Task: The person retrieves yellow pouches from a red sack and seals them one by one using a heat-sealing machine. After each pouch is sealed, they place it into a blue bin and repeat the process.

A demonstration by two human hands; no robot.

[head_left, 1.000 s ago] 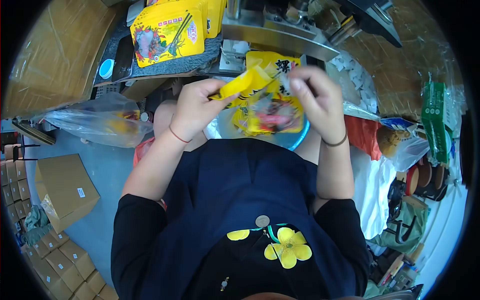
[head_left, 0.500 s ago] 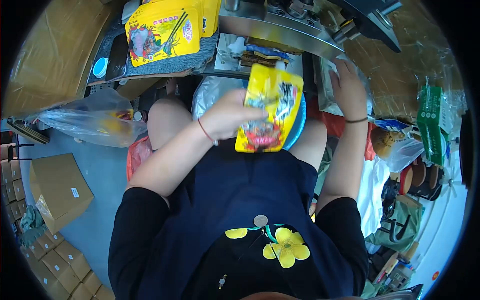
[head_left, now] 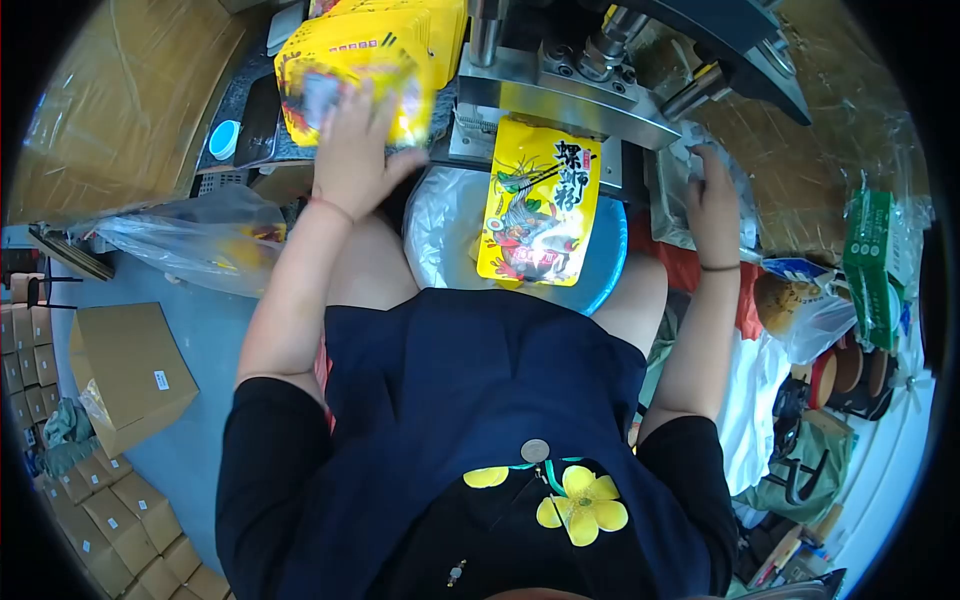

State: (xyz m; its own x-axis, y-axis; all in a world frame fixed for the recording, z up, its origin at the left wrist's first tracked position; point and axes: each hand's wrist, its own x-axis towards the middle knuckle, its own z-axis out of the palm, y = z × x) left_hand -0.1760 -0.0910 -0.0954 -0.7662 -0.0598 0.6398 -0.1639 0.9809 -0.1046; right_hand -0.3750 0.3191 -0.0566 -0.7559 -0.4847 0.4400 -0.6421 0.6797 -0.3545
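My left hand (head_left: 355, 155) lies over the front of a stack of yellow food pouches (head_left: 370, 45), its fingers spread and thumb held out. Motion blurs the fingertips and the top pouch under them. Another yellow printed pouch (head_left: 540, 205) has its top end at the metal press (head_left: 600, 75) and its lower end out over a blue basin (head_left: 618, 250). No hand touches that pouch. My right hand (head_left: 714, 205) is beside the press, at a clear plastic-covered tray (head_left: 668, 195), with fingers loosely extended and apart.
A clear plastic liner (head_left: 440, 220) lies in the basin between my knees. Left of the stack are a dark phone-like slab (head_left: 258, 120) and a light-blue cap (head_left: 224, 140). Cardboard boxes (head_left: 130, 375) stand on the floor at left. A green box (head_left: 868, 270) is at right.
The pouch that was in my left hand now lies at the press, out of the hand. My left hand has moved left and up to the stack. My right hand stays beside the press.
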